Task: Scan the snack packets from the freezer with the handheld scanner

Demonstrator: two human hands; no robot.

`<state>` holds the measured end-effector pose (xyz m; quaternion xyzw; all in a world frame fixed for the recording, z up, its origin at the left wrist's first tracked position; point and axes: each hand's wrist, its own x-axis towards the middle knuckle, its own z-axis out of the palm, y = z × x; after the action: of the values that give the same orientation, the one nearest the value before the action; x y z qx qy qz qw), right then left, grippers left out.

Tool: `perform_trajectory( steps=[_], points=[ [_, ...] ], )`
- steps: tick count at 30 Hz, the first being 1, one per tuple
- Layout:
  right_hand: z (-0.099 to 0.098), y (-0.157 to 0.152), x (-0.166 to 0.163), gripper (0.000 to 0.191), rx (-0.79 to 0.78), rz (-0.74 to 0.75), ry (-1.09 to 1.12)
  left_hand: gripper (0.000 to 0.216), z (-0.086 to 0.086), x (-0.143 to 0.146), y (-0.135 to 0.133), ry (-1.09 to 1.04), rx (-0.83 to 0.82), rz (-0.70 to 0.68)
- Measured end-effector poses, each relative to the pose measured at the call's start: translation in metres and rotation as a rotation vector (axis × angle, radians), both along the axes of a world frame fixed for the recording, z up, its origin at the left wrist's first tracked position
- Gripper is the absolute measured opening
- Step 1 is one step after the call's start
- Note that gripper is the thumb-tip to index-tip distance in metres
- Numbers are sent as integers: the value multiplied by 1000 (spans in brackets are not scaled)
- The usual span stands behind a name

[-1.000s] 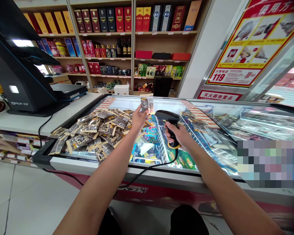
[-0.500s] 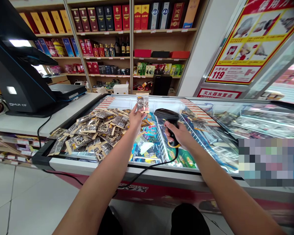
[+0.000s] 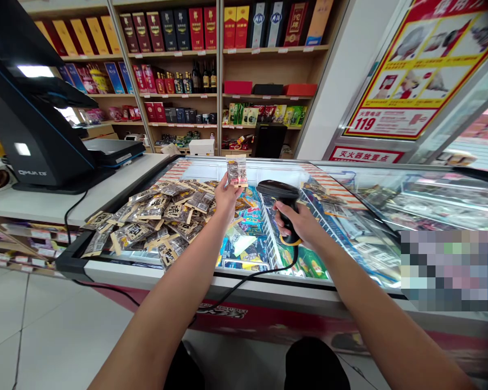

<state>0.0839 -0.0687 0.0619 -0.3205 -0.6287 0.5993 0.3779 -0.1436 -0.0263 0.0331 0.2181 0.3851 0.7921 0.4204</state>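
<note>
My left hand (image 3: 226, 197) pinches a small snack packet (image 3: 236, 170) and holds it upright above the glass lid of a chest freezer (image 3: 350, 187). My right hand (image 3: 299, 223) is wrapped round the handle of a black barcode scanner (image 3: 280, 193), whose head sits just right of the packet and faces it. A black cable runs from the scanner down over the freezer's front edge. A heap of several similar dark and tan packets (image 3: 154, 216) lies on the glass to the left of my left hand.
A black point-of-sale terminal (image 3: 36, 135) stands on the white counter (image 3: 106, 187) at the left. Wooden shelves (image 3: 219, 70) with boxes and bottles line the back wall. A red and yellow poster (image 3: 415, 70) hangs at the right. Frozen goods show under the glass.
My left hand with the packet has shifted slightly to the left and a little down. The scanner hand has barely moved.
</note>
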Motion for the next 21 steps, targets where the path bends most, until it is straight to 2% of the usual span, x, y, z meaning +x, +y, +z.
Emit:
perform_trajectory(
  steps=[9,16,19,21],
  points=[
    [-4,2,-2,70,-40,18,23,72,-4,-2,9,-23,31,-5],
    [-2,-1,-2,73,-32,-1,34,72,-4,-1,7,-45,-9,-5],
    [-1,-1,-3,70,-42,-12,40,68,0,1,4,29,2,-12],
    [-1,1,-3,68,-58,-37,71,58,6,1,-1,155,45,13]
  ],
)
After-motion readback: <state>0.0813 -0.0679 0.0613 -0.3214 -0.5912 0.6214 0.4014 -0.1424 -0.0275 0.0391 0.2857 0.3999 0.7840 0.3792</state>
